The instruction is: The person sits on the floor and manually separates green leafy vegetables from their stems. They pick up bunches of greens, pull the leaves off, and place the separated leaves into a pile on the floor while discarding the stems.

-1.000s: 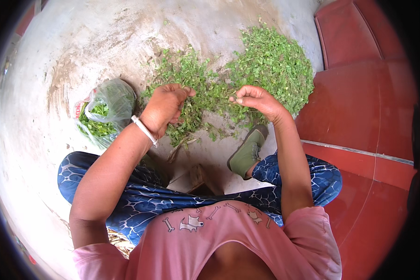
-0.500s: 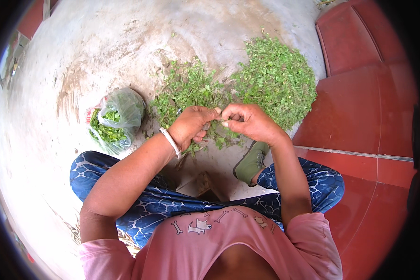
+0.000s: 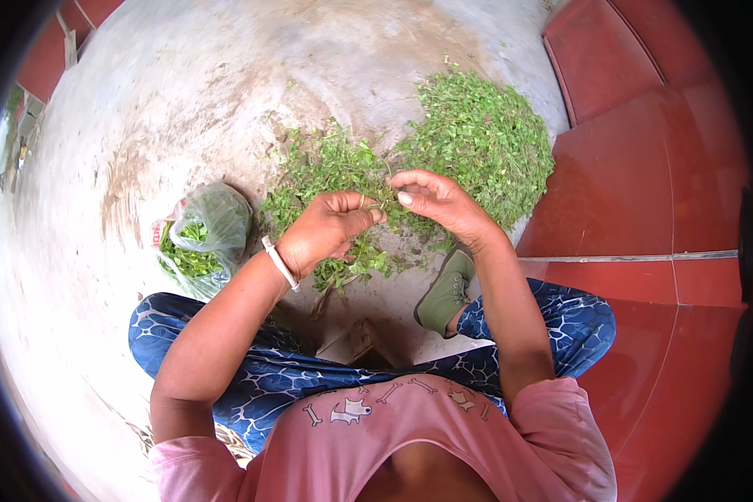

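Over the near edge of a loose heap of leafy green stems (image 3: 318, 171), my left hand (image 3: 330, 230) is closed, pinching a thin green stem (image 3: 374, 206) between thumb and fingers. A white bracelet is round that wrist. My right hand (image 3: 439, 203) is just to the right, its index finger and thumb slightly apart with no stem plainly gripped. Its fingertips are close to thin stems, and contact is hard to make out. A larger, denser pile of the same greens (image 3: 485, 138) spreads beyond my right hand.
A clear plastic bag (image 3: 226, 213) partly filled with greens stands on the concrete floor (image 3: 184, 100) at the left. Red tiled surfaces (image 3: 611, 201) border the right side. My green shoe (image 3: 448, 293) is below my right hand, near a small wooden piece (image 3: 368, 343).
My hands have drawn apart from meeting at the fingertips. The left has shifted left and slightly lower, and the right thumb and index finger have parted. The whole view has also shifted slightly.
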Motion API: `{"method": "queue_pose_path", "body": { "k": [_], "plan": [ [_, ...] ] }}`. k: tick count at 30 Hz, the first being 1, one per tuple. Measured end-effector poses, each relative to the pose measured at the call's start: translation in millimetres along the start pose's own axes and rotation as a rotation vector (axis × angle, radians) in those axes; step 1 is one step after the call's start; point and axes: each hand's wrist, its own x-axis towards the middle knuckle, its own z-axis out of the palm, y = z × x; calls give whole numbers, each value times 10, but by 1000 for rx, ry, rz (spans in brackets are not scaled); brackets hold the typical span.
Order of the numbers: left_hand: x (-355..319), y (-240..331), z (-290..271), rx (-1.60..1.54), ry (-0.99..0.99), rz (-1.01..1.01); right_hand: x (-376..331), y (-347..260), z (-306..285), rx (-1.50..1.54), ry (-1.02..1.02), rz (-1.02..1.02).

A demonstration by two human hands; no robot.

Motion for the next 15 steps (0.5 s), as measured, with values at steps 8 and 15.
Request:
{"method": "queue_pose_path", "body": {
  "k": [8,15],
  "plan": [
    [3,-48,7,123,38,25,38,102,159,113,-105,-11],
    [63,-86,-59,120,125,-38,33,93,160,270,-49,52]
  ]
}}
